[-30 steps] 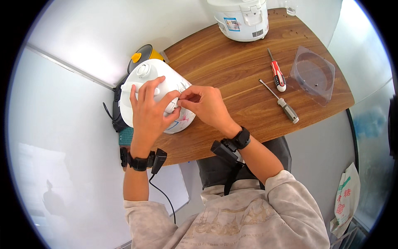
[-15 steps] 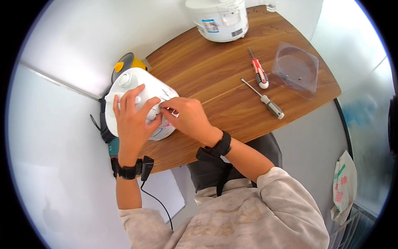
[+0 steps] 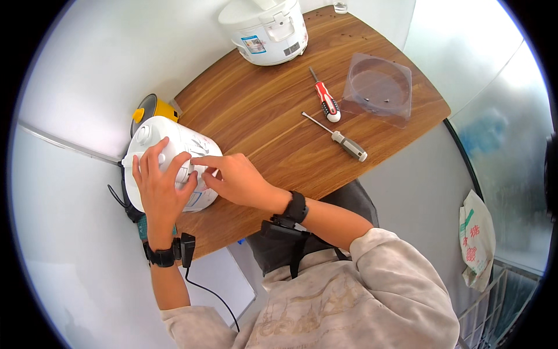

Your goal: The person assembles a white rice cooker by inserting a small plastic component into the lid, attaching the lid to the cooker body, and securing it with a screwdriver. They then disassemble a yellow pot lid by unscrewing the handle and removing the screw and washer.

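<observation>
A white rice cooker (image 3: 200, 142) with printed patterns on its wall lies at the table's left end, its lid side toward the left. My left hand (image 3: 160, 189) is open, fingers spread across the lid side, the thumb near a small part at the lid's edge. From the right, my right hand (image 3: 235, 177) reaches the same spot. Its index finger is stretched out and touches the edge, while the thumb stands apart below it. I see nothing held between the right fingers. The exact part under the fingertips is partly hidden by both hands.
Another white rice cooker (image 3: 270, 35) stands at the back. A red-and-white screwdriver (image 3: 328, 104) and a grey-handled screwdriver (image 3: 349, 145) lie mid-table. Beside them is a clear plastic tray (image 3: 401, 87) with small dark pieces. A yellow-and-black round object (image 3: 165, 110) sits behind the near cooker.
My right hand has gone from a pinch on a small white piece to a straightened index finger with the thumb apart. The whole view has shifted, so objects appear farther left.
</observation>
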Available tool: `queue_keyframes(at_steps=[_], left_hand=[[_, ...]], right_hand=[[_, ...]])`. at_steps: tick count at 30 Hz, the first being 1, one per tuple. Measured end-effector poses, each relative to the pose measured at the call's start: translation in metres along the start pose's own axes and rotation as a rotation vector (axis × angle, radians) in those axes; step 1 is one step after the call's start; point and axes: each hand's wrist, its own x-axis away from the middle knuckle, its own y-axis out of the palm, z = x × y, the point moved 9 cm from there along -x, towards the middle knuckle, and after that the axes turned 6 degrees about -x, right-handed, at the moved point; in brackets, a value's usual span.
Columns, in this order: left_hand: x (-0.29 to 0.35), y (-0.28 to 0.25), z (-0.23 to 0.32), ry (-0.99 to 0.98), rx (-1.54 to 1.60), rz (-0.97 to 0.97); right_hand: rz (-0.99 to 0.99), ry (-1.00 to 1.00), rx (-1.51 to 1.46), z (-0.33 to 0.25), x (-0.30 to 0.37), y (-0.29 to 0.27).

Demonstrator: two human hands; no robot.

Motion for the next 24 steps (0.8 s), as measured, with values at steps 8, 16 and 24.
queue_keyframes(at_steps=[8,16,24], left_hand=[[0.002,-0.001,0.0,0.004,0.039,0.009],[0.001,-0.006,-0.002,0.008,0.037,0.033],[-0.001,-0.005,0.0,-0.001,0.028,0.031]], right_hand=[[0.104,-0.023,0.074,0.004,-0.015,-0.002],[0.063,0.101,-0.052,0.009,-0.015,-0.002],[0.047,0.095,-0.042,0.009,-0.013,-0.008]])
